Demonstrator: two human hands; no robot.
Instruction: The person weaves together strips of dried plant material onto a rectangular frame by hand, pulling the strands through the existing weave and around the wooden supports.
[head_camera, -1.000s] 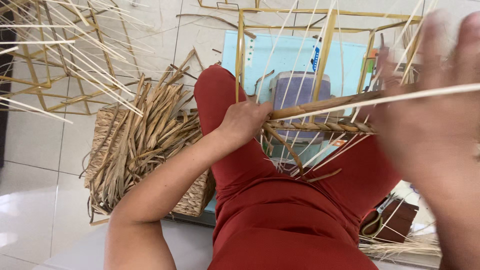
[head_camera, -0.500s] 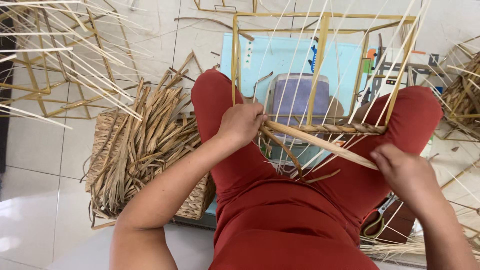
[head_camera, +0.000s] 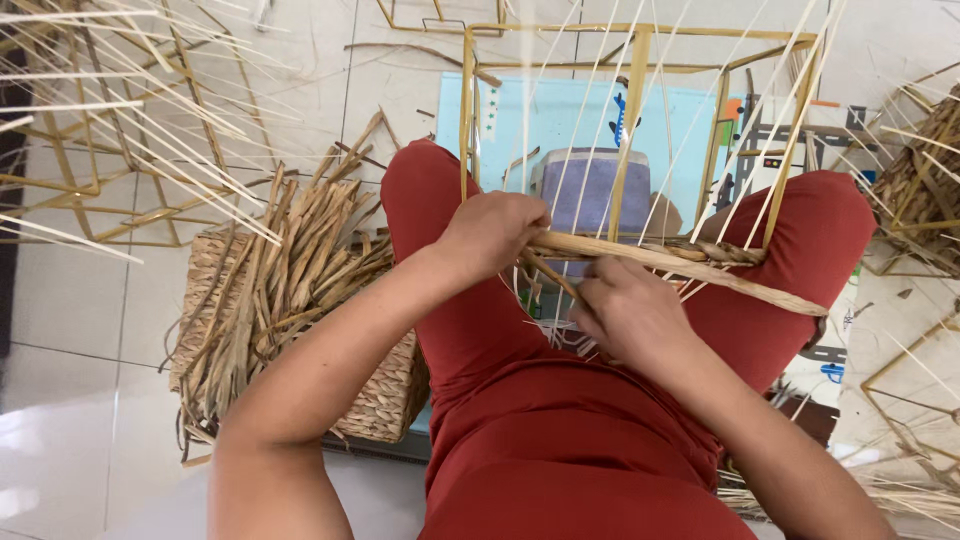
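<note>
Straw strand (head_camera: 690, 265): flat, tan, dried, fibrous; lying across the person's lap between both knees, running from the left hand out towards the right knee, touching the lower bar of the gold wire frame (head_camera: 640, 120).

Head view, item by item:
- Left hand (head_camera: 492, 232): fingers pressed together, clamping the near end of the strand against the frame's corner post.
- Right hand (head_camera: 628, 312): curled just below the strand, fingertips pinching it from underneath.
- Frame: standing upright over the red trousers (head_camera: 560, 430), thin pale stakes (head_camera: 590, 120) rising through it; a short woven row is showing along its bottom bar.
- Woven basket (head_camera: 385, 400): sitting on the tiled floor beside the left thigh, holding a loose heap of dried leaves (head_camera: 280, 270) spilling over its rim.
- Pale blue mat (head_camera: 520, 115): lying under the frame.
</note>
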